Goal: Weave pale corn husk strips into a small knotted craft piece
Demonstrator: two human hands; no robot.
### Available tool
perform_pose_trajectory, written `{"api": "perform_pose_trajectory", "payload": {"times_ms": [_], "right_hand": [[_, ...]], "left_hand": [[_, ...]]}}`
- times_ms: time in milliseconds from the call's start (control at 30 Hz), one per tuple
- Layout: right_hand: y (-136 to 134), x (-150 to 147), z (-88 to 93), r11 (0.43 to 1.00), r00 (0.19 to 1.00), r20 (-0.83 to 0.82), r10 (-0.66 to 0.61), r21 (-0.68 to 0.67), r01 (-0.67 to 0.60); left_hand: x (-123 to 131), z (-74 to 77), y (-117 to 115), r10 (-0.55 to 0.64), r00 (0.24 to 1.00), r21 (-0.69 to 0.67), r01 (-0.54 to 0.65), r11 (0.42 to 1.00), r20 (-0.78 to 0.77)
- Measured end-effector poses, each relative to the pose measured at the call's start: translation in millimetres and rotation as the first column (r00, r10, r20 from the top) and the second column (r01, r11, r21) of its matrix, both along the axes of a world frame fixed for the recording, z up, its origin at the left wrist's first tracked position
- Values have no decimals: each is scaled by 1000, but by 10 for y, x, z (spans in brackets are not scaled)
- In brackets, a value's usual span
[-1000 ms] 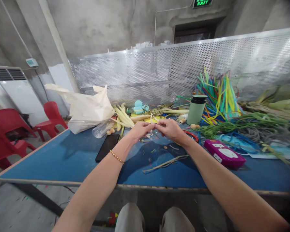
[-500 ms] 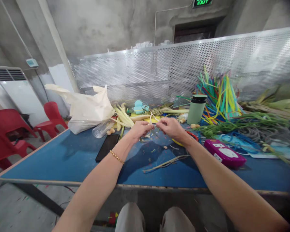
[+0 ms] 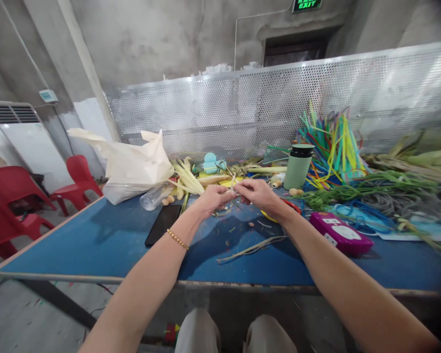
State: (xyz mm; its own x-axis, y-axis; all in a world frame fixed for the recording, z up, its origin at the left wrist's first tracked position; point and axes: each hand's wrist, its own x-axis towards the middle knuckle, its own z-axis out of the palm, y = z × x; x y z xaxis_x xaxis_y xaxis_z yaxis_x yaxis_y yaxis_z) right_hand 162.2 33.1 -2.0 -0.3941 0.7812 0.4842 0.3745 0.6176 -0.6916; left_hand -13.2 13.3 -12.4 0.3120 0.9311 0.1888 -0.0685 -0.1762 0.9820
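Over the middle of the blue table (image 3: 106, 245), my left hand (image 3: 213, 200) pinches a thin pale strip (image 3: 232, 180) that looks like plant husk. Its upper end sticks up between my hands. My right hand (image 3: 256, 192) is closed, its thumb and forefinger on the same strip and close against the left fingertips. The fingers hide most of the piece. Below my right wrist, scissors with red and yellow handles (image 3: 291, 206) lie partly covered. A dry, split stalk (image 3: 252, 249) rests nearer the front edge.
At left are a white plastic bag (image 3: 132, 164), a clear bottle (image 3: 155, 196) and a black phone (image 3: 163, 224). Pale husks (image 3: 187, 179) lie behind my hands. A green tumbler (image 3: 299, 167), colourful strips (image 3: 338, 147), green stems (image 3: 371, 189) and a purple box (image 3: 340, 233) fill the right.
My right hand has moved slightly left, closing the small gap to my left fingers. The pale strip's upper end has shifted a little right. The table items stay put.
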Motion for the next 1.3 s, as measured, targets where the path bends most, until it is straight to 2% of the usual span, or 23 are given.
{"api": "perform_pose_trajectory", "payload": {"times_ms": [100, 233, 467, 567, 733, 1000, 1167, 1300], "right_hand": [[-1, -33, -37, 991, 994, -104, 35, -125, -48], [49, -14, -57, 993, 979, -206, -5, -114, -19], [30, -6, -33, 996, 981, -192, -13, -92, -5], [-12, -40, -28, 995, 973, -231, -3, -101, -21], [-34, -73, -42, 983, 968, -229, 104, -126, -135], [-70, -42, 6, 959, 953, -291, 83, -237, -156], [-77, -15, 35, 949, 961, -269, 68, -281, -145], [-61, 9, 42, 946, 963, -259, 77, -285, -153]], "left_hand": [[11, 2, -9, -31, 999, -18, 30, 999, -17], [11, 42, -26, -70, 997, -70, 72, 995, 31], [39, 38, -10, 126, 992, 52, -126, 991, -2], [58, 10, 14, 155, 988, 95, -155, 983, 3], [68, -10, 29, 177, 984, 124, -176, 977, 4], [74, 41, -3, 155, 984, -5, -155, 988, 91], [70, 65, 11, 190, 980, -79, -184, 980, 66], [51, 64, 31, 194, 980, -79, -190, 979, 53]]}}
